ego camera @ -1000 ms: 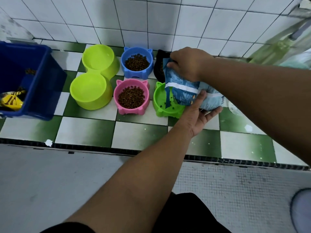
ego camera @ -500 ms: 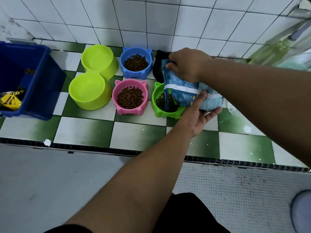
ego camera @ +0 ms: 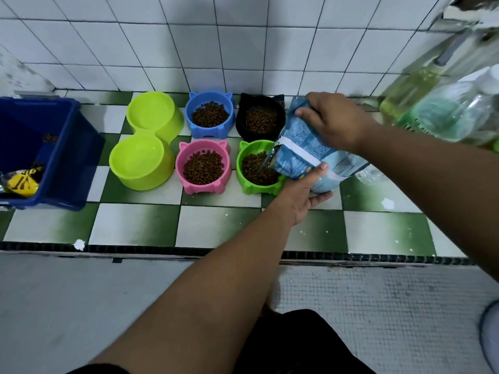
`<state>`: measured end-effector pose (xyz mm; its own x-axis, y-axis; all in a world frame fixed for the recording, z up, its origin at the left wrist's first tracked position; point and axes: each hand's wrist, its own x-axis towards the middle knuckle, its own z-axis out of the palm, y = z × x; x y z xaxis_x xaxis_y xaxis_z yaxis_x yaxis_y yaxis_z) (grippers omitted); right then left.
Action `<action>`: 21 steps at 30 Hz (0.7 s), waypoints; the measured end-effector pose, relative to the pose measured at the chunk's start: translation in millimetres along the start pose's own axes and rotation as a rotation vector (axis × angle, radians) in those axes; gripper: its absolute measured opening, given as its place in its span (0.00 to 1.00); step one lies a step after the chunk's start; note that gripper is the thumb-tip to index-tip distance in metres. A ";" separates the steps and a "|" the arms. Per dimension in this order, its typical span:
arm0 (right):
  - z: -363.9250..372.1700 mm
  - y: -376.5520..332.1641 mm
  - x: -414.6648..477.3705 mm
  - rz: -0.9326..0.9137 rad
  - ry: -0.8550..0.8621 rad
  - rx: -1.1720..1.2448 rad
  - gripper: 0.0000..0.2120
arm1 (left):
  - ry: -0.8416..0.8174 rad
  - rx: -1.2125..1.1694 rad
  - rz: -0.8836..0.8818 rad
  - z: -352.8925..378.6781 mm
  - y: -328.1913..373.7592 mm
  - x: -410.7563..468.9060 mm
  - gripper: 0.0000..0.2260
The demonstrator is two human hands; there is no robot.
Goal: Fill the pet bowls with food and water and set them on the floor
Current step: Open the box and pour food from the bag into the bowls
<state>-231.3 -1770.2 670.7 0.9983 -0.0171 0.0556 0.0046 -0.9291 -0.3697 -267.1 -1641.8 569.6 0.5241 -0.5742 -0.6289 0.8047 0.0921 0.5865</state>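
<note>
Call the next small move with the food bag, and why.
Probably tip the food bag back upright to end pouring. Its mouth hangs over the green bowl, whose kibble looks about as deep as in the pink bowl, blue bowl and black bowl. The right hand grips its top; the left hand holds its underside.

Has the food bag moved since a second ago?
Yes: the bag tipped right, uncovering the black bowl; its mouth stays over the green bowl.
</note>
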 end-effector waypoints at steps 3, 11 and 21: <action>-1.5 6.3 -15.4 0.035 0.088 0.072 0.14 | 0.004 0.018 0.016 0.9 -0.3 -3.0 0.24; -1.4 -2.0 -50.3 0.184 0.362 0.324 0.12 | -0.010 0.103 0.060 -7.9 11.5 -18.2 0.24; 21.5 -9.9 -67.0 0.350 0.755 0.585 0.11 | 0.085 0.331 0.118 -32.3 53.1 -52.1 0.29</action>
<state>-296.9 -1751.9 650.8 0.6528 -0.6701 0.3532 -0.0508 -0.5040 -0.8622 -242.7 -1580.7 617.1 0.6406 -0.5042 -0.5792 0.6107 -0.1229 0.7823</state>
